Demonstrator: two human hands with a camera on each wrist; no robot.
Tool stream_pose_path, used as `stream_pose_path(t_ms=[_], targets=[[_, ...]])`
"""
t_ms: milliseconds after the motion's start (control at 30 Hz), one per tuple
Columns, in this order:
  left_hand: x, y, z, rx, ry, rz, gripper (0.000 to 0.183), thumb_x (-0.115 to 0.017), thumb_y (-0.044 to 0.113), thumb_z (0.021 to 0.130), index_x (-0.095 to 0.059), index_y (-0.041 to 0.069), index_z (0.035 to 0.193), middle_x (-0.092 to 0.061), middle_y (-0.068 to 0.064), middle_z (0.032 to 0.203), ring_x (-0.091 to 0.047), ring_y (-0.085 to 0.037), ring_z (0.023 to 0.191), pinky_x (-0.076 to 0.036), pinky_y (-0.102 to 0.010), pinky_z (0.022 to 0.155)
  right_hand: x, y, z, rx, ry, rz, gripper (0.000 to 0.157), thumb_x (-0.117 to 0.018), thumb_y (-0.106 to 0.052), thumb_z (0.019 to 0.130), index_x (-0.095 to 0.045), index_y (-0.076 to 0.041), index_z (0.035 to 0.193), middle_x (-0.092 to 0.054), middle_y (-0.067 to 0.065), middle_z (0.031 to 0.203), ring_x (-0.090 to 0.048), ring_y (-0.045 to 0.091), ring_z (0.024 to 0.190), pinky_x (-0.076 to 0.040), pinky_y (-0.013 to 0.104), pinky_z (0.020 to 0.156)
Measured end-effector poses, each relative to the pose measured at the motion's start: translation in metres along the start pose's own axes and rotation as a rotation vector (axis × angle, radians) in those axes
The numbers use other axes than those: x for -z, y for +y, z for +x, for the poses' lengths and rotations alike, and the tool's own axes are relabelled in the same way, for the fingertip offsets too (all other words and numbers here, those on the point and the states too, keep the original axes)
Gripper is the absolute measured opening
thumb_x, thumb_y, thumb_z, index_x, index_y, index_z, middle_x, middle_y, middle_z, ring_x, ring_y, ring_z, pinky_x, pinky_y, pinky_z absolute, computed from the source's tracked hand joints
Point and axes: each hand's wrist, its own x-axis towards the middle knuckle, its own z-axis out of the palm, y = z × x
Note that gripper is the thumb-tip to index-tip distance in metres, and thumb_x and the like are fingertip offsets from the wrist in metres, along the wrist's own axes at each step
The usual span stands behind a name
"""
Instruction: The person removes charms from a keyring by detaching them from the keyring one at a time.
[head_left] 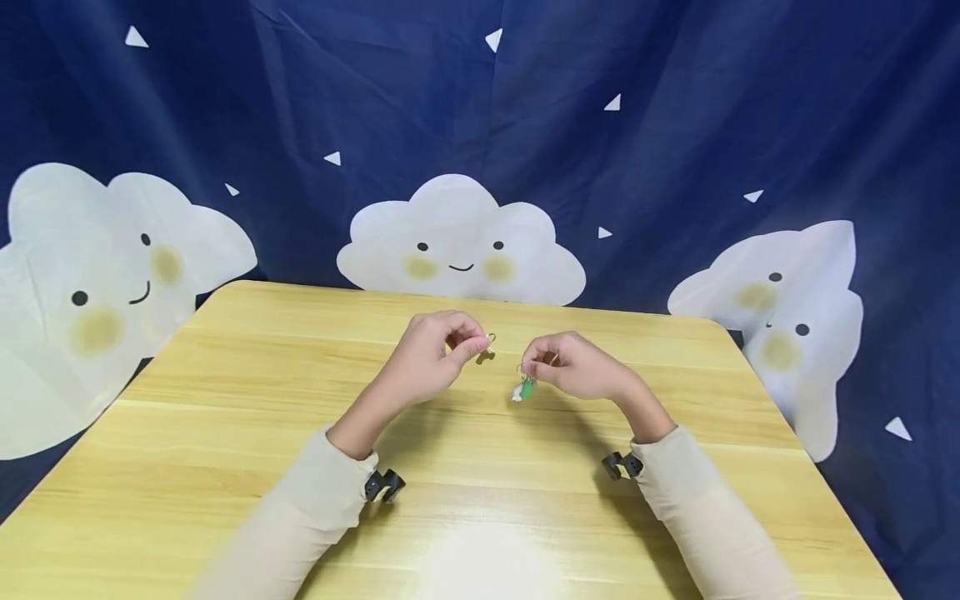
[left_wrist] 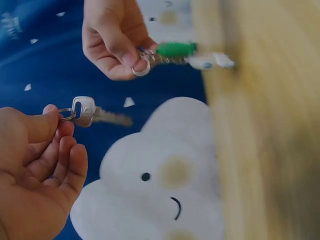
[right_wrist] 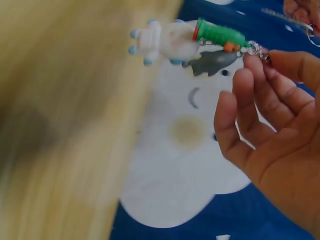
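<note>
Between thumb and forefinger, my left hand (head_left: 431, 354) pinches a split ring (left_wrist: 65, 114) with a metal key (left_wrist: 86, 111) hanging from it. The key's blade looks blurred in the left wrist view. To the right, my right hand (head_left: 577, 365) pinches the ring end of a keychain (head_left: 524, 388). On it hang a green cylinder charm (right_wrist: 220, 34), a grey dolphin-like charm (right_wrist: 214, 63) and a white charm with blue tips (right_wrist: 150, 42). Both hands are above the table, a short gap apart, and the key and keychain do not touch.
A light wooden table (head_left: 480, 467) lies below the hands. Behind it hangs a dark blue curtain (head_left: 420, 92) printed with white clouds and triangles. Black camera mounts sit on the left cuff (head_left: 384, 485) and the right cuff (head_left: 622, 465).
</note>
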Motion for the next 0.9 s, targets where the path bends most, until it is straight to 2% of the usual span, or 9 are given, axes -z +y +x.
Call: stream_pose_path(t_ms=[67,167,333,433,567,667,767,900], targets=[[0.001,-0.007,-0.002,0.022,-0.055,0.011,0.01,-0.07,0.015,0.099,-0.073,0.009,0.091,-0.067,0.002,0.078,-0.059,-0.013,0.069,-0.051,-0.029,0.063,0.0,0.008,0.003,-0.006,-0.062,0.026,0.014,-0.059,-0.004,0.101,-0.072,-0.005,0.098,-0.071,0.008,0.088,-0.059,0.015,0.076,-0.049,0.027,0.068],[0.0,-0.019,-0.002,0.067,-0.13,0.016,0.011,-0.069,0.013,0.099,-0.073,0.007,0.09,-0.064,0.003,0.074,-0.056,-0.016,0.065,-0.048,-0.028,0.06,0.001,0.023,0.008,-0.014,-0.112,0.031,0.015,-0.058,-0.002,0.101,-0.072,-0.004,0.098,-0.07,0.007,0.089,-0.055,0.015,0.076,-0.047,0.027,0.067],[-0.011,-0.044,0.003,0.175,-0.249,0.036,0.013,-0.065,0.009,0.101,-0.072,0.003,0.092,-0.066,-0.008,0.076,-0.05,-0.014,0.062,-0.045,-0.027,0.062,0.002,0.048,0.02,-0.069,-0.133,0.001,0.017,-0.055,0.003,0.1,-0.072,-0.001,0.097,-0.066,0.004,0.085,-0.052,0.013,0.073,-0.046,0.026,0.066],[-0.018,-0.059,0.008,0.24,-0.306,0.051,0.015,-0.063,0.009,0.102,-0.073,0.001,0.094,-0.069,-0.014,0.082,-0.051,-0.013,0.063,-0.048,-0.029,0.067,0.002,0.059,0.028,-0.105,-0.145,-0.012,0.017,-0.055,0.005,0.1,-0.072,0.002,0.096,-0.07,0.007,0.088,-0.057,0.015,0.072,-0.048,0.026,0.066],[-0.024,-0.08,0.017,0.304,-0.35,0.068,0.013,-0.064,0.008,0.101,-0.074,0.001,0.095,-0.07,-0.01,0.083,-0.056,-0.014,0.067,-0.051,-0.03,0.072,0.003,0.069,0.039,-0.139,-0.155,-0.043,0.018,-0.054,0.004,0.099,-0.072,0.003,0.095,-0.072,0.011,0.086,-0.064,0.021,0.071,-0.051,0.028,0.069],[-0.025,-0.094,0.022,0.339,-0.368,0.088,0.013,-0.066,0.007,0.1,-0.075,0.002,0.093,-0.068,-0.004,0.078,-0.055,-0.014,0.068,-0.05,-0.031,0.074,0.003,0.074,0.046,-0.186,-0.154,-0.056,0.019,-0.055,0.002,0.1,-0.073,0.001,0.095,-0.07,0.01,0.079,-0.064,0.021,0.07,-0.051,0.03,0.07],[-0.026,-0.103,0.027,0.353,-0.39,0.126,0.014,-0.067,0.008,0.099,-0.076,0.004,0.09,-0.068,-0.003,0.076,-0.053,-0.015,0.07,-0.049,-0.033,0.079,0.002,0.08,0.049,-0.244,-0.141,-0.065,0.018,-0.056,0.002,0.099,-0.073,-0.001,0.095,-0.069,0.006,0.079,-0.061,0.018,0.069,-0.051,0.03,0.072],[-0.027,-0.109,0.032,0.335,-0.425,0.222,0.02,-0.067,0.01,0.099,-0.077,0.006,0.083,-0.073,-0.002,0.084,-0.057,-0.015,0.074,-0.049,-0.035,0.083,0.0,0.086,0.05,-0.302,-0.108,-0.055,0.017,-0.055,0.004,0.096,-0.073,0.0,0.096,-0.067,0.006,0.078,-0.058,0.015,0.07,-0.05,0.03,0.072]])
